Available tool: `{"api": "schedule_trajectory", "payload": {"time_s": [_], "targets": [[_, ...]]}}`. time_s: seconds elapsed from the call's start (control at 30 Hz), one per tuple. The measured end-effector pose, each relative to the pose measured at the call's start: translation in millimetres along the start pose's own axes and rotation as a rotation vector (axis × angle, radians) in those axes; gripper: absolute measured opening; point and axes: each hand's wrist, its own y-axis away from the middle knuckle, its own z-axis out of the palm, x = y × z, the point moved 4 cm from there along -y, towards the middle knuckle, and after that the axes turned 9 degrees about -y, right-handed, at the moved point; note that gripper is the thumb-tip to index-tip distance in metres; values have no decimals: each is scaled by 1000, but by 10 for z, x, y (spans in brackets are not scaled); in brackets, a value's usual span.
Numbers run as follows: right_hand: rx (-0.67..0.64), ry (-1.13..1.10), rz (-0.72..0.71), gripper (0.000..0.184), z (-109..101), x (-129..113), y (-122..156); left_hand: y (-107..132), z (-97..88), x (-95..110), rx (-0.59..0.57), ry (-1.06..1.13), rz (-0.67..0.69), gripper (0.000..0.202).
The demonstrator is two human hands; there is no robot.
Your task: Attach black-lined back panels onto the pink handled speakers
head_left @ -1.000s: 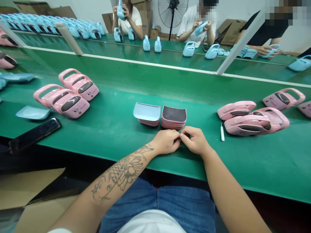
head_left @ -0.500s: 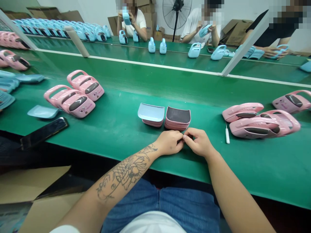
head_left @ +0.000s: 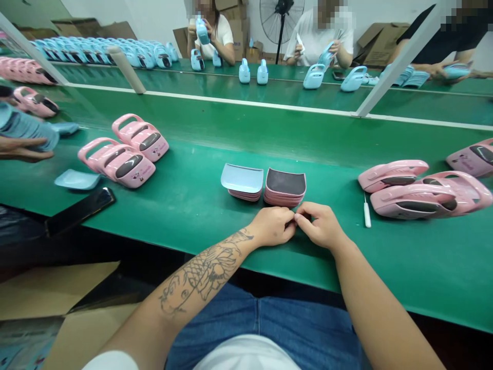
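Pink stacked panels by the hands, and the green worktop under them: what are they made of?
The pink stacked panels look like moulded plastic, smooth and thin-edged. The top one carries a dark matte inset, perhaps film or rubber. The green worktop looks like a matte rubbery or PVC belt, showing only soft, dull reflections.

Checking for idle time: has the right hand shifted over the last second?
No: the right hand stays just before the dark-topped pink stack, touching the left hand.
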Motion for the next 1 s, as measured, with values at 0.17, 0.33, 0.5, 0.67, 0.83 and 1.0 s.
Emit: {"api": "schedule_trajectory", "payload": {"time_s": [0.17,0.33,0.5,0.67,0.83,1.0], "targets": [[-10,-12,-11,21,10,-10,2,1,2,7,-17,-3,-12,21],[7,-8,-8,22,-7,-22,2,1,-6,18,-29,-3,-6,21],[17,0,-3,24,-15,-22,2,0,-13,16,-33,2,-12,22],[-8,-5,-5,27,12,-4,-2,3,-1,8,-38,9,-26,20],[-20,2,1,29,19,8,5,5,3,3,-35,19,-31,20],[-12,20,18,31,1,1,4,3,-17,10,-33,26,-22,20]]}}
